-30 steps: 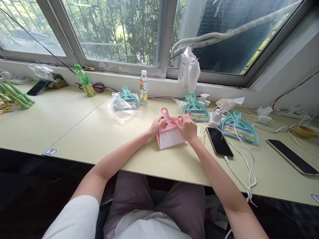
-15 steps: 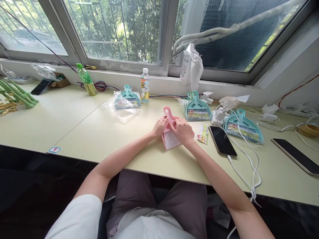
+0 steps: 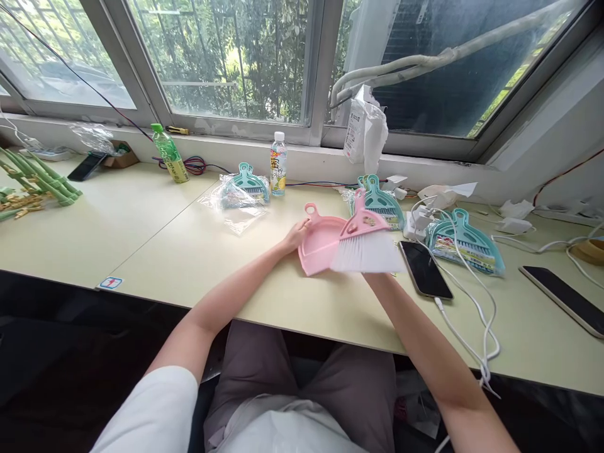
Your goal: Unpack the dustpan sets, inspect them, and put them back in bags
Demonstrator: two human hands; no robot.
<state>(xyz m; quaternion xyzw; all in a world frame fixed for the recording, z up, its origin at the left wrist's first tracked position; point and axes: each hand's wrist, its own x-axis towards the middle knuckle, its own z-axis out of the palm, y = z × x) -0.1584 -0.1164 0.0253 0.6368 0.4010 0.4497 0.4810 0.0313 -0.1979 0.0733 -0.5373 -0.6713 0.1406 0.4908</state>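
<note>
My left hand (image 3: 296, 235) grips the left edge of a pink dustpan (image 3: 321, 246) near its looped handle, with the pan's inside facing up. A matching pink hand brush (image 3: 365, 236) with white bristles overlaps the pan's right side. My right hand is behind the brush and holds it; only the wrist (image 3: 376, 280) shows clearly below the bristles, which are blurred. Behind the brush stand bagged teal dustpan sets (image 3: 377, 204).
At the back are another teal set (image 3: 246, 182) in clear wrap, a drink bottle (image 3: 278, 165) and a green-capped bottle (image 3: 168, 153). To the right lie a phone (image 3: 425, 269) on a white cable, a third teal set (image 3: 465, 242) and a tablet-like device (image 3: 561, 296).
The brush has come out of the dustpan and moved right in my right hand, turning its bristles rightward. My left hand stays on the pan. The printed card is now mostly covered by the brush.
</note>
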